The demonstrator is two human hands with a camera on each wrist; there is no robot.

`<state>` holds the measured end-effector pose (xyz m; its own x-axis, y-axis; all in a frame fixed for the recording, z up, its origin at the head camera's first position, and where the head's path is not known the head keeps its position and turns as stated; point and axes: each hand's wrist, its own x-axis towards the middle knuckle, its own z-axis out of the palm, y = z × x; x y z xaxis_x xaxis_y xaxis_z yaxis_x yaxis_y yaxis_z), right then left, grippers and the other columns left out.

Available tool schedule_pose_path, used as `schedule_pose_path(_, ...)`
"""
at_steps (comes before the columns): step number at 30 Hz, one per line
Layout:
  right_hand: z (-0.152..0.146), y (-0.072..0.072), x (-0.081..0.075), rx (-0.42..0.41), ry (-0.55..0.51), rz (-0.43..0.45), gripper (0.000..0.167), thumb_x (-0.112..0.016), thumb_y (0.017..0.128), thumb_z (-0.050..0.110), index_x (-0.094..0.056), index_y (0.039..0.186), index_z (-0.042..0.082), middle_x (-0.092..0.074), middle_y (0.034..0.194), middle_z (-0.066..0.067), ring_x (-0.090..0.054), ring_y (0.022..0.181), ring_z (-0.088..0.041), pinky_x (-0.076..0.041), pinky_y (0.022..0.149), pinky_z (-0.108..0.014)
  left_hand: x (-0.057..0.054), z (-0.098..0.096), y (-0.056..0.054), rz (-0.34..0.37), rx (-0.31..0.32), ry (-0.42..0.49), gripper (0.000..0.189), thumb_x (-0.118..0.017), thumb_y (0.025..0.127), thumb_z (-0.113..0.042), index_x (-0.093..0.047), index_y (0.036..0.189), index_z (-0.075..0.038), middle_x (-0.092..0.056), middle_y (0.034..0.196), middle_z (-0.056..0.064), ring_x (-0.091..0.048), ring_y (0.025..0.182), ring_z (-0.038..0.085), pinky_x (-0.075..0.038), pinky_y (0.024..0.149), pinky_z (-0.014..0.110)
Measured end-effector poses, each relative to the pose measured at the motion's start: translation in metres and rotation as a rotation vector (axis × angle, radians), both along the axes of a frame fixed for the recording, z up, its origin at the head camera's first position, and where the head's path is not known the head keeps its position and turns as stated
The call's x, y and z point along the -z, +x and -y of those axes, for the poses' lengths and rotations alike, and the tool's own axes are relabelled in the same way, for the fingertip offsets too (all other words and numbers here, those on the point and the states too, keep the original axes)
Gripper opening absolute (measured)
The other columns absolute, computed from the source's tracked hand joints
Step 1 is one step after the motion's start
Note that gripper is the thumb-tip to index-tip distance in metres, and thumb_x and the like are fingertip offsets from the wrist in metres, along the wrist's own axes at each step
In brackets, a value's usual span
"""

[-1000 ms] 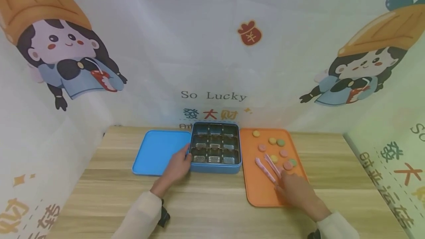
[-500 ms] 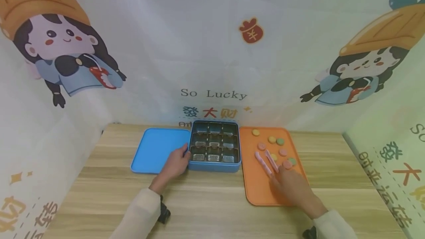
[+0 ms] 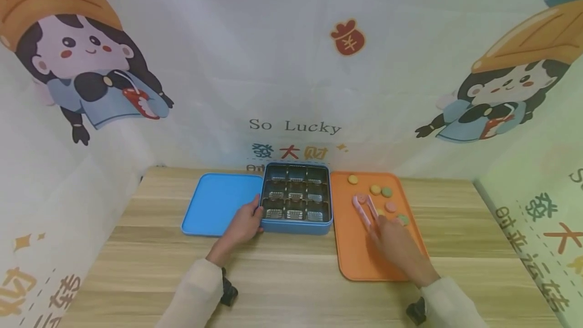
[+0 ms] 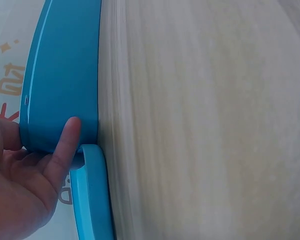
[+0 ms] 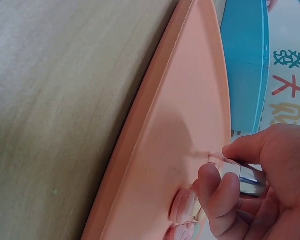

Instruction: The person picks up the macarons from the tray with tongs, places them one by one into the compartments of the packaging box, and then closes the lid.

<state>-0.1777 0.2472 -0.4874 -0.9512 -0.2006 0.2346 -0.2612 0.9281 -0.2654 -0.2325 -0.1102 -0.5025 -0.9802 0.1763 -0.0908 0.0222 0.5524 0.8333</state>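
Observation:
My right hand (image 3: 395, 241) pinches pink tongs (image 3: 360, 210) over the orange tray (image 3: 364, 252). The tong tips stand on either side of a pink macaron (image 3: 362, 198); whether they squeeze it is too small to tell. Left of the tray is a blue tin (image 3: 296, 227) with a dark divided insert (image 3: 296, 192), whose compartments hold nothing. My left hand (image 3: 242, 224) holds the tin at its front left corner. In the left wrist view one finger (image 4: 69, 136) lies along the tin's front wall, and other fingers are partly hidden behind the corner.
More macarons lie on the tray: yellow ones (image 3: 352, 179), green ones (image 3: 386, 192) and pink ones (image 3: 390, 207). A blue lid (image 3: 218, 204) lies flat left of the tin. Behind the wooden table (image 3: 282, 287) hangs a printed backdrop (image 3: 255, 54).
My right hand has moved the tongs away from me, and their tips have come around the pink macaron. My left hand has stayed at the tin. The view has shifted slightly.

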Motion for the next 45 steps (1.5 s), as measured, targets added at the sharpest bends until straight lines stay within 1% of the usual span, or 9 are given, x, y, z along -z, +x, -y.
schedule_pose_path(12, 0.002, -0.008, 0.003, 0.010, -0.011, -0.056, 0.015, -0.066, 0.089, 0.004, -0.055, 0.080, -0.001, -0.046, 0.053, -0.003, -0.045, 0.045, -0.017, -0.035, 0.038, -0.030, -0.001, -0.003, 0.002, -0.054, -0.020, -0.020, 0.051, -0.039, 0.106, -0.010, -0.026, 0.150, 0.011, -0.062, 0.083, 0.022, -0.057, 0.056, 0.020, -0.051, 0.063, 0.032)
schedule_pose_path(15, 0.002, -0.010, 0.003, 0.009, -0.003, -0.063, 0.015, -0.067, 0.089, 0.004, -0.056, 0.080, -0.001, -0.044, 0.052, -0.003, -0.043, 0.044, -0.017, -0.034, 0.037, -0.029, -0.003, -0.003, 0.002, -0.082, -0.015, -0.074, 0.050, -0.040, 0.105, -0.010, -0.028, 0.148, 0.013, -0.066, 0.106, 0.031, -0.068, 0.092, 0.036, -0.055, 0.085, 0.043)
schedule_pose_path(19, 0.002, -0.012, 0.004, 0.017, 0.006, -0.042, 0.015, -0.067, 0.089, 0.006, -0.056, 0.082, -0.001, -0.045, 0.053, -0.004, -0.044, 0.044, -0.017, -0.034, 0.037, -0.029, -0.006, -0.002, 0.002, -0.095, -0.002, -0.130, 0.050, -0.039, 0.105, -0.010, -0.029, 0.147, 0.015, -0.039, 0.148, 0.030, -0.050, 0.130, 0.040, -0.044, 0.105, 0.052)
schedule_pose_path(27, 0.001, -0.012, 0.003, 0.009, -0.030, 0.012, 0.012, -0.066, 0.090, 0.004, -0.056, 0.086, -0.002, -0.042, 0.053, 0.000, -0.040, 0.043, -0.012, -0.029, 0.038, -0.023, -0.004, -0.004, 0.004, -0.083, -0.006, -0.128, 0.050, -0.039, 0.105, -0.008, -0.029, 0.148, 0.014, -0.037, 0.150, 0.029, -0.058, 0.108, 0.035, -0.049, 0.091, 0.047)
schedule_pose_path(30, 0.003, -0.013, 0.001, 0.000, -0.053, -0.001, 0.009, -0.064, 0.091, 0.004, -0.057, 0.089, -0.002, -0.041, 0.053, 0.002, -0.038, 0.041, -0.009, -0.026, 0.037, -0.020, -0.004, -0.005, 0.004, -0.083, -0.009, -0.120, 0.050, -0.039, 0.105, -0.009, -0.028, 0.148, 0.014, -0.037, 0.150, 0.029, -0.057, 0.116, 0.036, -0.049, 0.095, 0.048)
schedule_pose_path(33, 0.005, -0.015, -0.002, -0.013, -0.072, -0.026, 0.010, -0.065, 0.092, 0.004, -0.058, 0.090, -0.001, -0.040, 0.052, 0.002, -0.036, 0.039, -0.007, -0.025, 0.036, -0.019, -0.004, -0.006, 0.005, -0.087, -0.006, -0.114, 0.049, -0.038, 0.105, -0.008, -0.028, 0.148, 0.015, -0.038, 0.149, 0.031, -0.061, 0.095, 0.036, -0.050, 0.089, 0.046)
schedule_pose_path(37, 0.012, -0.018, -0.008, -0.031, -0.083, -0.039, 0.012, -0.067, 0.092, 0.006, -0.058, 0.093, -0.003, -0.041, 0.050, 0.002, -0.034, 0.037, -0.005, -0.025, 0.035, -0.018, -0.003, -0.008, 0.006, -0.087, 0.001, -0.118, 0.050, -0.038, 0.105, -0.008, -0.028, 0.148, 0.015, -0.060, 0.115, 0.036, -0.040, 0.055, 0.021, -0.048, 0.068, 0.038)
schedule_pose_path(40, 0.018, -0.019, -0.014, -0.024, -0.090, -0.024, 0.014, -0.067, 0.092, 0.009, -0.059, 0.096, -0.002, -0.041, 0.049, 0.003, -0.034, 0.036, -0.004, -0.026, 0.035, -0.017, -0.002, -0.009, 0.007, -0.084, -0.004, -0.117, 0.050, -0.038, 0.105, -0.009, -0.027, 0.148, 0.015, -0.058, 0.087, 0.027, -0.032, 0.051, 0.015, -0.046, 0.063, 0.037)
schedule_pose_path(45, 0.030, -0.021, -0.024, 0.007, -0.093, 0.039, 0.015, -0.064, 0.095, 0.015, -0.059, 0.100, 0.002, -0.040, 0.048, 0.004, -0.034, 0.036, -0.006, -0.024, 0.035, -0.019, -0.003, -0.009, 0.008, -0.104, -0.014, -0.120, 0.050, -0.040, 0.104, -0.009, -0.031, 0.147, 0.014, -0.062, 0.109, 0.034, -0.036, 0.055, 0.018, -0.048, 0.070, 0.039)
